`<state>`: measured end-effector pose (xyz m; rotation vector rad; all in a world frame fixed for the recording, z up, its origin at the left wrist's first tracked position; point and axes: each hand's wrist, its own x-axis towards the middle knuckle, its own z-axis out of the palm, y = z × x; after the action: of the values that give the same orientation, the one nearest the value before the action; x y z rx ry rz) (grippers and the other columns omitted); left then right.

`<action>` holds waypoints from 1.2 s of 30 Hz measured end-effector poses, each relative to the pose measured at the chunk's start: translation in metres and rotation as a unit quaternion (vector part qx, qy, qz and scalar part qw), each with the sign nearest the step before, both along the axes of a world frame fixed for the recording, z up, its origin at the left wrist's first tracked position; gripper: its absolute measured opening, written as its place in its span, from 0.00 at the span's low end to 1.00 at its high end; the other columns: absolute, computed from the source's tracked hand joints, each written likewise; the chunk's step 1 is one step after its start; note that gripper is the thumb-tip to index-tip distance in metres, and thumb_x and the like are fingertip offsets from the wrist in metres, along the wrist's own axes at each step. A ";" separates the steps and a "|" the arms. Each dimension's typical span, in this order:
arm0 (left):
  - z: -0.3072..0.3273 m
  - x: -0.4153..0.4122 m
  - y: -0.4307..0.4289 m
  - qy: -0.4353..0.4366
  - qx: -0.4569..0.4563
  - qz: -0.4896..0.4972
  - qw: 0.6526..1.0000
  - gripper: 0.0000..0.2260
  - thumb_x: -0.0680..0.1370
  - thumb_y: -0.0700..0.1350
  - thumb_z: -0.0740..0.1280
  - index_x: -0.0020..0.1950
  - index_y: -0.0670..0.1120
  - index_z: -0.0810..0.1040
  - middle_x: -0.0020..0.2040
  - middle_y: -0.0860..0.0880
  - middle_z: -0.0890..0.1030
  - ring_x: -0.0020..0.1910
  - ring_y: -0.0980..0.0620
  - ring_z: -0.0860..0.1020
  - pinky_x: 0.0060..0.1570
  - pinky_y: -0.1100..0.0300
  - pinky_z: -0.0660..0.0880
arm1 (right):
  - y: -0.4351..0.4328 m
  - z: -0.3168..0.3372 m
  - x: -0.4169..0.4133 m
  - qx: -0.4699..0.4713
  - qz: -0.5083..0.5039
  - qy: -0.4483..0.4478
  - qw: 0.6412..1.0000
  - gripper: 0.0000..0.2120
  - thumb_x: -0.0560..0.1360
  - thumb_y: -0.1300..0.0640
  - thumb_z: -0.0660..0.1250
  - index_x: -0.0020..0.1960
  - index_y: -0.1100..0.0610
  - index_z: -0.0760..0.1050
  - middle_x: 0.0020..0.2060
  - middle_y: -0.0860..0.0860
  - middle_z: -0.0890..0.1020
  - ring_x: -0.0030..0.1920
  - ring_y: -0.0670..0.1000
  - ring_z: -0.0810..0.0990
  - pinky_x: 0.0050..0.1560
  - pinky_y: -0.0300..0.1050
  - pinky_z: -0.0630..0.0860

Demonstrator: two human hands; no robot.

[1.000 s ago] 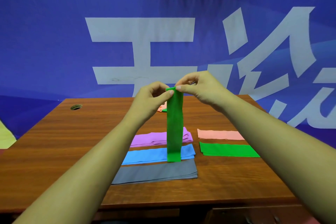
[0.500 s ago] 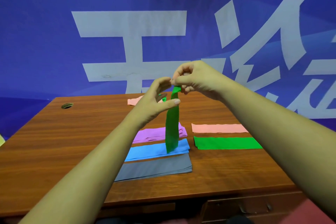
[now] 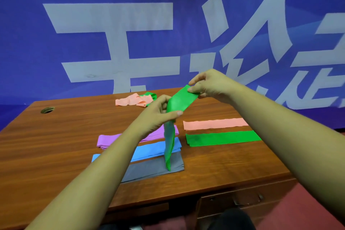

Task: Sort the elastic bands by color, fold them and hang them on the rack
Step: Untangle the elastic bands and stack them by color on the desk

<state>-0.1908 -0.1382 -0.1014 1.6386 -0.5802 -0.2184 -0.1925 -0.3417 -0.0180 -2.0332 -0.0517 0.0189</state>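
1. Green stretchy band (image 3: pixel 179 102): it is held in the air above the middle of the surface (image 3: pixel 56 136). It runs slanted between the two hands, then hangs down from the lower one. Its loose end dangles in front of the grey pile (image 3: pixel 149 171); whether it touches that pile I cannot tell
2. The right hand (image 3: pixel 209 85) pinches the upper end between thumb and fingers. The left hand (image 3: pixel 158 114) grips the band lower down, thumb across the front and fingers curled behind
3. Risk in the fold: the material looks thin and slippery, so either pinch could let go and the end could spring back. The hanging part also looks twisted edge-on, so a fold made now would likely come out skewed
4. Risk below: the trailing end could drag across the grey pile or the blue pile (image 3: pixel 149 150) and pull their layers out of line
5. Risk in sorting: the folded green pile (image 3: pixel 222 137) lies just beside the pink pile (image 3: pixel 214 123), so a careless drop could straddle both. The purple pile (image 3: pixel 112 139) lies further left
6. A tangle of pink (image 3: pixel 130 101) and green (image 3: pixel 149 96) bands waits unsorted at the far edge, so the job seems only part done. No rack is in view
7. Writing: the blue backdrop (image 3: pixel 28 43) carries large pale Chinese characters, cut off by the surface and the frame edge, so I cannot read them with confidence. The bands show no labels or brands
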 end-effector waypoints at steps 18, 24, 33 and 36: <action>-0.058 0.012 -0.008 0.139 0.146 -0.032 0.979 0.10 0.77 0.41 0.70 0.56 0.38 0.79 0.45 0.39 0.85 0.42 0.46 0.83 0.43 0.55 0.80 | -0.097 -0.041 0.018 -0.026 -0.264 -0.042 0.963 0.05 0.77 0.62 0.64 0.42 0.60 0.75 0.48 0.61 0.82 0.47 0.59 0.82 0.47 0.56 0.83; -0.077 0.024 -0.017 0.123 0.156 0.010 0.980 0.04 0.78 0.38 0.68 0.47 0.46 0.82 0.40 0.46 0.81 0.38 0.51 0.76 0.41 0.57 0.75 | -0.150 -0.091 0.015 -0.050 -0.338 0.008 0.940 0.07 0.75 0.62 0.64 0.46 0.65 0.78 0.42 0.62 0.81 0.34 0.58 0.80 0.44 0.57 0.83; -0.091 0.037 -0.045 0.067 0.212 0.103 0.969 0.12 0.76 0.33 0.67 0.57 0.45 0.75 0.43 0.43 0.76 0.40 0.48 0.77 0.44 0.53 0.79 | -0.197 -0.157 0.004 -0.119 -0.347 0.048 0.929 0.07 0.72 0.63 0.66 0.36 0.59 0.74 0.34 0.57 0.75 0.38 0.54 0.75 0.38 0.49 0.73; -0.101 0.039 -0.057 0.002 0.285 0.106 0.953 0.11 0.75 0.35 0.69 0.55 0.45 0.73 0.42 0.47 0.75 0.38 0.50 0.76 0.42 0.53 0.76 | -0.202 -0.172 -0.001 -0.151 -0.358 0.062 0.920 0.07 0.76 0.61 0.67 0.39 0.59 0.75 0.42 0.59 0.81 0.45 0.58 0.78 0.45 0.47 0.72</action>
<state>-0.1514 -0.1955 -0.2028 2.2453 -0.3458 -0.2448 -0.1935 -0.5433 -0.1905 -2.2385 0.8202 -0.3212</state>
